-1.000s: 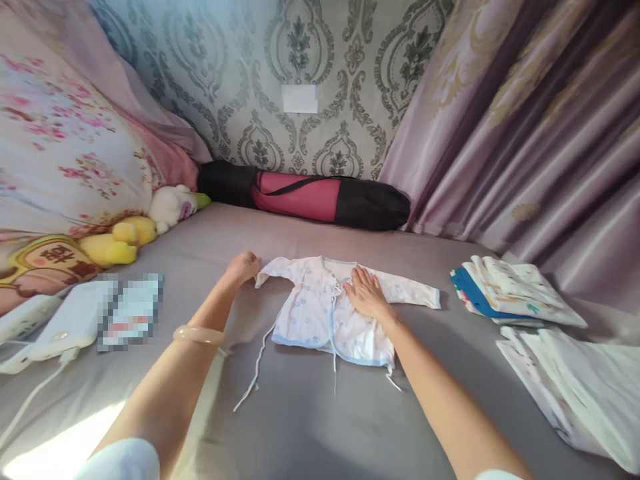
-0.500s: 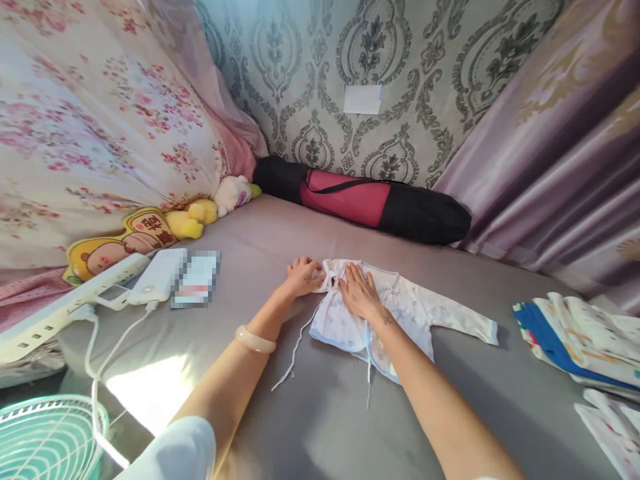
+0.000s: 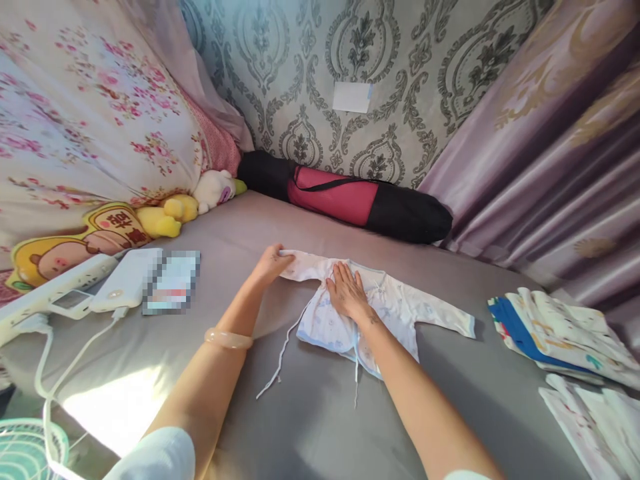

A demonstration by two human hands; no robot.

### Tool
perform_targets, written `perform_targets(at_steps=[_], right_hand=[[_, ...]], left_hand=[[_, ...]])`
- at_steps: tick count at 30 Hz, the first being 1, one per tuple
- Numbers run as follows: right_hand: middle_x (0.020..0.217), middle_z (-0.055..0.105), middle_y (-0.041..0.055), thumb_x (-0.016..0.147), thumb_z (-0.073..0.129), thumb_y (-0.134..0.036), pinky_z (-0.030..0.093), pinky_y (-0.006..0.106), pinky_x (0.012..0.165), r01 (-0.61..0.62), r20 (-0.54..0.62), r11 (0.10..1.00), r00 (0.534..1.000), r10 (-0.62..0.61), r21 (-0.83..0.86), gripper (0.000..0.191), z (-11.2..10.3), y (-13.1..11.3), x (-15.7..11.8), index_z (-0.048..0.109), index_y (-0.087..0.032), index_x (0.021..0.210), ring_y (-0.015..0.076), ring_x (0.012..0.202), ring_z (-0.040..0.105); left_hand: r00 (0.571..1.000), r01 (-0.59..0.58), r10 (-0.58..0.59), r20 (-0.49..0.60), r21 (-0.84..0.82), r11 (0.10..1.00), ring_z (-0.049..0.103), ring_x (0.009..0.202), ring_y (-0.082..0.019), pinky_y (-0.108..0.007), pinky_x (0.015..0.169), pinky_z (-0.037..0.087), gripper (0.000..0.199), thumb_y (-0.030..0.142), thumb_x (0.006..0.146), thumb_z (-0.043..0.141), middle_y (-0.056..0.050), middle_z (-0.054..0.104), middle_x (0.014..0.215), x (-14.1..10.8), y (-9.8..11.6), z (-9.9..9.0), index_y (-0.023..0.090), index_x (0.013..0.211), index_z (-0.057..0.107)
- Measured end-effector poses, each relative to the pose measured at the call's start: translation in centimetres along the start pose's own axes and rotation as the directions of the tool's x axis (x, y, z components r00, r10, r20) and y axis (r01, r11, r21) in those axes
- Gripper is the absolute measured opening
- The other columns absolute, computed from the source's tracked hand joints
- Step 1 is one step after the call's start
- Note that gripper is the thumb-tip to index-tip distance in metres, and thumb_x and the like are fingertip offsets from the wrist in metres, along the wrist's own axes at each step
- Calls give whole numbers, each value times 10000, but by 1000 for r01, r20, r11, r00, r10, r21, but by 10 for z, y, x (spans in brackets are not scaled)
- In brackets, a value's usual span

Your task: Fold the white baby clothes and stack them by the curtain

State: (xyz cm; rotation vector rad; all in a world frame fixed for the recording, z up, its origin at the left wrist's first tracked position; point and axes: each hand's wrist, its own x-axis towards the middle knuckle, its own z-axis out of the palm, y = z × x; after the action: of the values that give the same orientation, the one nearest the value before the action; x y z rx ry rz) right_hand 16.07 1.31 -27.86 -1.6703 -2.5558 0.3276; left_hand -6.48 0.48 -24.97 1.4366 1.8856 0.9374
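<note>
A small white baby shirt (image 3: 325, 319) with pale blue edging and tie strings lies spread on the grey sheet (image 3: 225, 233). At the end of its left sleeve, my left hand (image 3: 273, 261) pinches the cuff. My right hand (image 3: 347, 291) lies flat on the upper left of the shirt's front, fingers stretched out. The right sleeve lies extended on the sheet. One string hangs down beside the shirt's left edge and another trails below the hem.
Folded clothes (image 3: 560, 333) lie at the right. A black and red bag (image 3: 345, 197) rests against the wall. Plush toys (image 3: 175, 212), a power strip (image 3: 65, 287), a power bank (image 3: 127, 280) and a blurred-out flat object (image 3: 173, 281) are at the left, a green basket (image 3: 30, 450) below.
My left hand has moved left with the cuff, and the bunched left sleeve is now stretched out. My right hand stays flat on the shirt. The view has shifted slightly right.
</note>
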Motion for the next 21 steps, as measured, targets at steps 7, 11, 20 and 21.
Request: perform_targets(at_steps=[7,11,20,21], right_hand=[[1598,97,87,985,130,-458,-23,446,1175,-11,13,999,1000,10,37,658,1,-2,-2,163,-86,1527,204,1474,35],[1598,94,82,982,132,-466,-11,443,1177,-17,74,991,997,7,132,654,-11,-1,3,178,-107,1527,191,1475,25],[1587,101,163,984,185,-383,2,468,1175,-227,-336,974,919,207,-19,641,-39,73,-28,190,-6,1503,254,1472,34],[1581,126,174,985,192,-381,20,460,1176,-264,-319,963,918,235,-50,640,-33,80,-33,209,6,1495,258,1470,54]], left_hand=[[991,10,34,-128,332,943,624,848,-227,-303,693,479,222,321,891,413,-89,656,901,13,-11,-18,189,941,584],[991,47,46,-126,648,760,597,1042,-327,-421,833,471,291,287,931,373,-190,618,1113,5,-1,-8,142,1089,569],[767,-614,576,283,584,531,185,1456,-246,-412,1180,149,579,455,979,244,-129,301,1550,-11,49,69,134,1451,337],[767,-616,569,296,586,526,171,1459,-256,-419,1182,137,597,463,976,245,-141,287,1553,-10,46,81,121,1457,333]])
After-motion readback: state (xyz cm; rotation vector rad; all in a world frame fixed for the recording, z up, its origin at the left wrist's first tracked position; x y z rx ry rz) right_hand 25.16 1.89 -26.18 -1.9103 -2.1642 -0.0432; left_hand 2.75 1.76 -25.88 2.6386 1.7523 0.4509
